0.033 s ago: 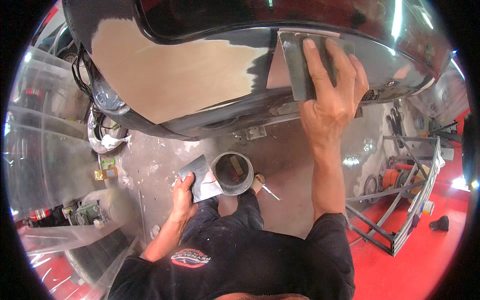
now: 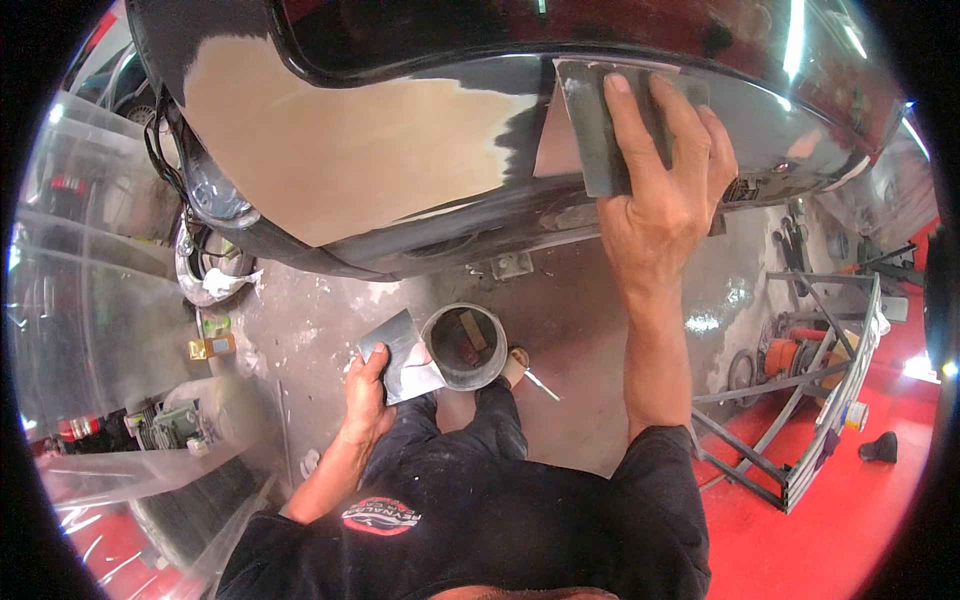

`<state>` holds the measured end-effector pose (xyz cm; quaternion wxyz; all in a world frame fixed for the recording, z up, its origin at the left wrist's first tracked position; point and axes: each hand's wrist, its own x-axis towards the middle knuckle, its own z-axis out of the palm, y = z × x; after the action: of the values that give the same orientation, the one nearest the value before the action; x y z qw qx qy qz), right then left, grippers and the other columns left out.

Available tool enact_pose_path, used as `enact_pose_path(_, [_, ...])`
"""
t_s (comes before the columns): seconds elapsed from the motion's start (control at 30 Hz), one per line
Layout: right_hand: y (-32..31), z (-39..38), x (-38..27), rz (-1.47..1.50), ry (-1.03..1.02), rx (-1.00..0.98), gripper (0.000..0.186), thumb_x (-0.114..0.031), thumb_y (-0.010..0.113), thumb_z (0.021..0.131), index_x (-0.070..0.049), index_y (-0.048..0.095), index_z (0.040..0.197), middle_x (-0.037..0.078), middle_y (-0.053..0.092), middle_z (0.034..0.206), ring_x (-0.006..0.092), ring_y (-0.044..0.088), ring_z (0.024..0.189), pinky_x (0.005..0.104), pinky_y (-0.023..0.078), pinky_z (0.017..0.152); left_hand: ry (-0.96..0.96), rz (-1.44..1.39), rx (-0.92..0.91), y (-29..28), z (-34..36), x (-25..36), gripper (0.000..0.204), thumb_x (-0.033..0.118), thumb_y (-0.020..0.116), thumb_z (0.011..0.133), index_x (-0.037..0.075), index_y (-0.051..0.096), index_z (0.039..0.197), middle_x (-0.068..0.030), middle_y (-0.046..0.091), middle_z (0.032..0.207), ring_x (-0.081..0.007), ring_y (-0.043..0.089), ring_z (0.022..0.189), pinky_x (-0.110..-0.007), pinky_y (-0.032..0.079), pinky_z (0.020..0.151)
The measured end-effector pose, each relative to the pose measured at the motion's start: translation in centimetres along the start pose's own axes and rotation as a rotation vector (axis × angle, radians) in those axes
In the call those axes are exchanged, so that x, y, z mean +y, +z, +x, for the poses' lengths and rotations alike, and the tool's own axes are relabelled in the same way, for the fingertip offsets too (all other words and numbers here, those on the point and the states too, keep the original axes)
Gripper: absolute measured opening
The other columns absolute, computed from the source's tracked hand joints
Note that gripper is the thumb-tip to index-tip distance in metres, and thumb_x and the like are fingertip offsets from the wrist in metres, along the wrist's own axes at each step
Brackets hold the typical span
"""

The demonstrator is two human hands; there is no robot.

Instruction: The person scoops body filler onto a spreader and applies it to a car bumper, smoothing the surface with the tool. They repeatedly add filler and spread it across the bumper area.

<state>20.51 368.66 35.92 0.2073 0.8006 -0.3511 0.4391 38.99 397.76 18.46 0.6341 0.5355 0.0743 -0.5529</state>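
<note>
My right hand [image 2: 665,190] presses a dark grey abrasive-looking sheet [image 2: 590,130], backed by a pinkish layer [image 2: 555,140], against the black car panel [image 2: 790,140], its fingers bent over the sheet. Just left of it is a large beige patch [image 2: 340,160] on the paintwork, with ragged edges. Low in the middle, my left hand [image 2: 370,385] pinches another grey sheet [image 2: 395,345] with a pale section at its lower right. That sheet is beside a round bucket [image 2: 435,365] with dark contents and a small block inside.
A metal frame [image 2: 785,470] stands at right on red and grey floor, near orange equipment [image 2: 780,355]. At left are a ring-shaped tyre-like object [image 2: 190,265], hanging plastic sheeting [image 2: 90,280] and machinery [image 2: 160,425]. My feet are beside the bucket.
My right hand and its sheet have shifted very slightly up the panel. My left hand stays in place.
</note>
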Motion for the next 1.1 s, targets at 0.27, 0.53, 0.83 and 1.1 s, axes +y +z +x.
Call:
enact_pose_path(0.27, [2.1, -1.3, -0.1, 0.033, -0.016, -0.023, 0.067, -0.001, 0.068, 0.062, -0.024, 0.072, 0.125, 0.005, 0.062, 0.131, 0.0363, 0.05, 0.116, 0.0453, 0.043, 0.101, -0.008, -0.025, 0.022, 0.1, 0.7, 0.1, 0.025, 0.018, 0.054, 0.104, -0.001, 0.053, 0.121, -0.0126, 0.066, 0.11, -0.0246, 0.068, 0.096, -0.042, 0.059, 0.084])
enact_pose_path(0.53, [3.7, -11.4, -1.0, 0.063, 0.052, -0.129, 0.061, -0.003, 0.065, 0.067, -0.022, 0.073, 0.125, 0.007, 0.06, 0.135, 0.0381, 0.046, 0.12, 0.0468, 0.044, 0.101, 0.009, 0.023, 0.024, -0.7, 1.3, 0.0, 0.024, 0.017, 0.054, 0.104, 0.0, 0.054, 0.121, -0.012, 0.066, 0.111, -0.0236, 0.068, 0.097, -0.041, 0.058, 0.087])
enact_pose_path(0.83, [0.5, -4.4, 5.2, -0.015, 0.091, 0.012, 0.046, -0.013, 0.074, 0.08, -0.015, 0.073, 0.125, 0.01, 0.064, 0.129, 0.0325, 0.056, 0.119, 0.0438, 0.042, 0.105, 0.02, 0.039, -0.034, 1.1, 1.0, 0.4, 0.026, 0.018, 0.052, 0.105, 0.0, 0.056, 0.122, -0.0112, 0.066, 0.111, -0.0221, 0.067, 0.098, -0.039, 0.057, 0.087])
enact_pose_path(1.1, [1.5, -0.9, 7.0, -0.012, 0.018, 0.092, 0.047, -0.011, 0.075, 0.078, -0.021, 0.074, 0.124, 0.005, 0.067, 0.126, 0.03, 0.059, 0.118, 0.0423, 0.044, 0.104, 0.018, 0.041, -0.004, 1.8, 0.6, 0.4, 0.026, 0.018, 0.052, 0.105, -0.001, 0.055, 0.122, -0.0117, 0.066, 0.111, -0.0233, 0.068, 0.096, -0.039, 0.057, 0.086])
